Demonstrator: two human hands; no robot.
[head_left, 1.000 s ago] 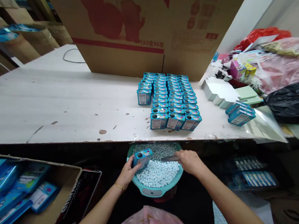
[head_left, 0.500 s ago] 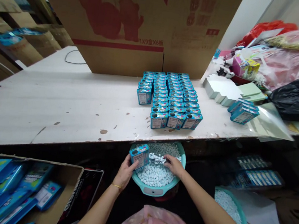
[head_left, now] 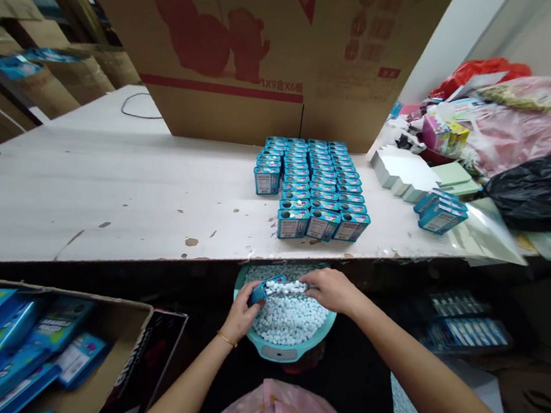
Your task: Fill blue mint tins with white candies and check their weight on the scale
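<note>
My left hand (head_left: 242,313) is closed around a small blue carton (head_left: 259,293), tilted over a turquoise basin (head_left: 279,353) so that one end faces right. The basin holds many small white pellets (head_left: 286,322). A raised row of pellets (head_left: 286,287) runs from the carton's end to the fingertips of my right hand (head_left: 328,288). Those fingers are pinched together at the row's right end. Whatever carries the raised pellets cannot be made out.
Rows of blue cartons (head_left: 322,224) stand on the white table (head_left: 156,198) before a large cardboard box (head_left: 237,111). A few more cartons (head_left: 441,217) stand right, near white card stacks (head_left: 403,170). An open box of flattened-looking blue packs (head_left: 60,327) is lower left.
My left hand has turned the carton from nearly upright to tilted, its end toward the pellets. My right hand has moved slightly up, and the raised pellets now meet the carton.
</note>
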